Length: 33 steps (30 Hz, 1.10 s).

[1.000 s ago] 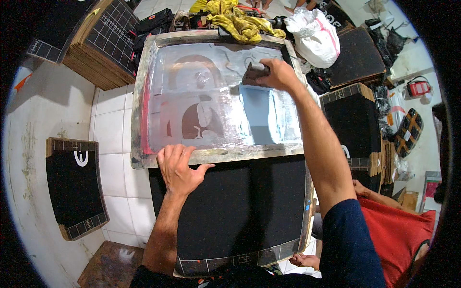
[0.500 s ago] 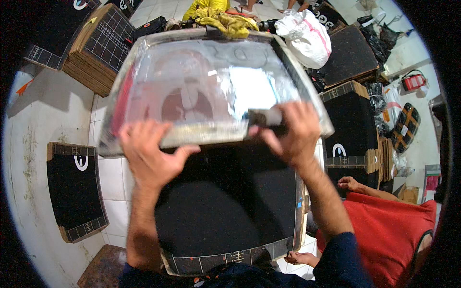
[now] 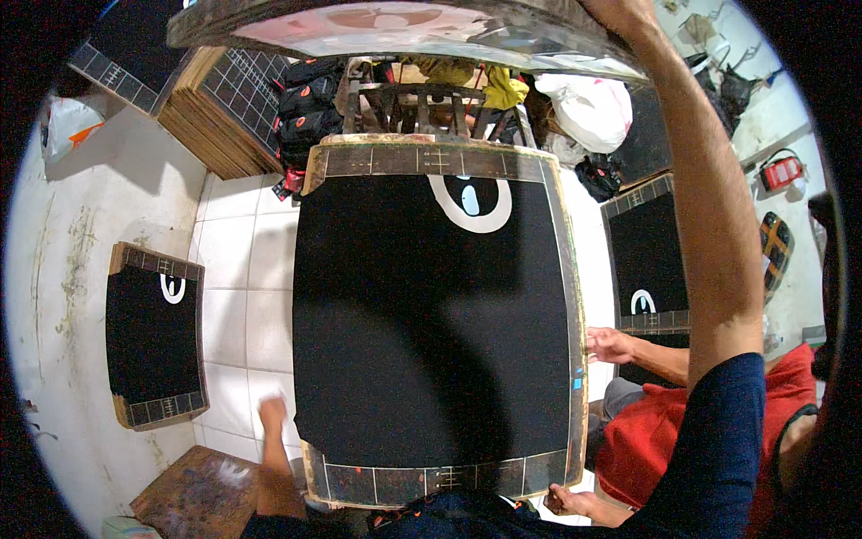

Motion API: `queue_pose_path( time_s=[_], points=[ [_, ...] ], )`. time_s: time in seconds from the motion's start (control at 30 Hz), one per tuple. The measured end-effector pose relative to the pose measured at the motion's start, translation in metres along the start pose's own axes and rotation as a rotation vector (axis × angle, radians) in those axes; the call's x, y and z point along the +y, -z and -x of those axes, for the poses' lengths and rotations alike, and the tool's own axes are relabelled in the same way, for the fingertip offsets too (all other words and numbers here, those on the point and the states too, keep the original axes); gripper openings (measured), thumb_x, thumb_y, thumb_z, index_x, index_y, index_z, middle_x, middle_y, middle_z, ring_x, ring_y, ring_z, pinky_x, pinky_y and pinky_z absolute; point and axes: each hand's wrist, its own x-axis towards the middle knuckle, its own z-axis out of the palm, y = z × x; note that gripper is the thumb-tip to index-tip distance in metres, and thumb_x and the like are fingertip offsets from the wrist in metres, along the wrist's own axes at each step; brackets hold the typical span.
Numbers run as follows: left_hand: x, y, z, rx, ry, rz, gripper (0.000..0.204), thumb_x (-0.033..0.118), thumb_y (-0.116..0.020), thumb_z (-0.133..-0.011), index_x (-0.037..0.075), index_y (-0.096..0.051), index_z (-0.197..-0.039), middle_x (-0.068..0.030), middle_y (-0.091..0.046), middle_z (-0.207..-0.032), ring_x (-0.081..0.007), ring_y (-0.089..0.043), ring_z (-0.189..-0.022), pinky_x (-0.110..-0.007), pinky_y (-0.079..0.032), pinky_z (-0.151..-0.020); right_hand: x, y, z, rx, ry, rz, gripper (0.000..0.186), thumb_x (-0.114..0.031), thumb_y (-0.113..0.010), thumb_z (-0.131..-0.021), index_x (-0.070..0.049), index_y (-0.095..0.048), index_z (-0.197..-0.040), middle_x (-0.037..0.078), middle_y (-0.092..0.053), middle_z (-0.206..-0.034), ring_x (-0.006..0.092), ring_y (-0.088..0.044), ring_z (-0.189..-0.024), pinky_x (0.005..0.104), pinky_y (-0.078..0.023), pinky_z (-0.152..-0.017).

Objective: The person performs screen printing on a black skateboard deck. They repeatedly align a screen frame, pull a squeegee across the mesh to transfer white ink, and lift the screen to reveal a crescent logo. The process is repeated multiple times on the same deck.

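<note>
The printing screen (image 3: 404,27) is tilted up along the top of the view, above the far edge of the table (image 3: 431,162), whose top is covered by black fabric (image 3: 422,332) bearing a white round print (image 3: 469,202) near that far edge. The right hand (image 3: 620,11) is up at the screen's right end, but its grip runs out of view, so how far it is closed cannot be told, and the left hand is out of sight. At the table's right edge another person in a red shirt (image 3: 682,422) rests a hand (image 3: 611,344) against the side, with a second hand (image 3: 564,499) at the near right corner.
</note>
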Motion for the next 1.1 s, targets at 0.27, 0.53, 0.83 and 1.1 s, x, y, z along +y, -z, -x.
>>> queue_pose_path(
  time_s=[0.27,0.53,0.83,1.1],
  points=[
    [-0.069,-0.208,0.131,0.248,0.31,1.064,0.032,0.025,-0.06,-0.106,0.001,-0.073,-0.124,-0.0192,-0.076,-0.113,-0.0294,-0.073,-0.102,-0.039,-0.055,-0.091,-0.002,0.009,-0.015,-0.008,0.078,-0.157,0.071,-0.069,-0.072,-0.082,0.0,-0.079,-0.098,0.016,-0.076,-0.087,0.0224,-0.069,-0.083,0.0393,-0.053,-0.078],
    [-0.041,-0.204,0.141,0.452,0.553,0.295,0.044,0.048,-0.062,-0.101,0.005,-0.071,-0.108,-0.0255,-0.071,-0.096,-0.0461,-0.068,-0.091,-0.053,-0.055,-0.073,0.085,-0.024,-0.1,-0.06,0.277,-0.112,0.065,-0.065,-0.065,-0.091,-0.014,-0.074,-0.13,0.012,-0.076,-0.12,0.0204,-0.072,-0.107,0.0341,-0.052,-0.098],
    [-0.015,0.097,0.102,1.113,0.358,0.054,0.036,0.037,-0.058,-0.102,0.006,-0.067,-0.086,-0.022,-0.068,-0.077,-0.0484,-0.064,-0.073,-0.057,-0.046,-0.064,0.074,-0.027,-0.089,-0.127,0.018,-0.024,0.087,-0.079,-0.065,-0.08,-0.006,-0.073,-0.127,0.018,-0.075,-0.116,0.0271,-0.071,-0.109,0.0382,-0.05,-0.101],
    [-0.091,0.339,0.334,1.295,0.453,0.142,0.042,0.038,-0.066,-0.097,-0.003,-0.069,-0.089,-0.0251,-0.068,-0.082,-0.0446,-0.064,-0.076,-0.052,-0.046,-0.071,0.018,-0.004,-0.03,-0.022,-0.033,-0.038,0.09,-0.083,-0.066,-0.076,-0.006,-0.075,-0.121,0.024,-0.074,-0.111,0.0387,-0.071,-0.109,0.0489,-0.053,-0.097]
  ],
)
